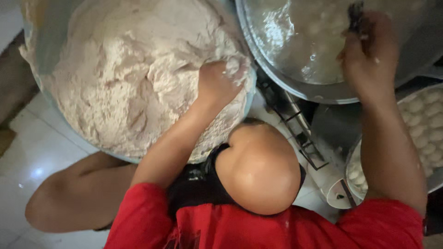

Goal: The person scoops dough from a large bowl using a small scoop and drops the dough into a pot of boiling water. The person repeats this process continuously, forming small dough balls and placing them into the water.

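A big pale mass of dough (129,74) fills a wide light-blue bowl (40,46) at the upper left. My left hand (216,85) is pressed into the dough's right edge, fingers dug in and closed on a clump. My right hand (369,55) is raised over a large metal pot (281,85) at the upper right. It grips a dark utensil (355,16), whose lower end is hidden by my fingers. The pot holds steaming liquid with pale balls (323,27) floating in it.
A metal tray of several pale dough balls (424,120) sits at the right edge. A dark stove rack (295,124) lies under the pot, and a small white cup (339,193) stands on the tiled floor (37,157). My bent knees (258,168) are below the bowl.
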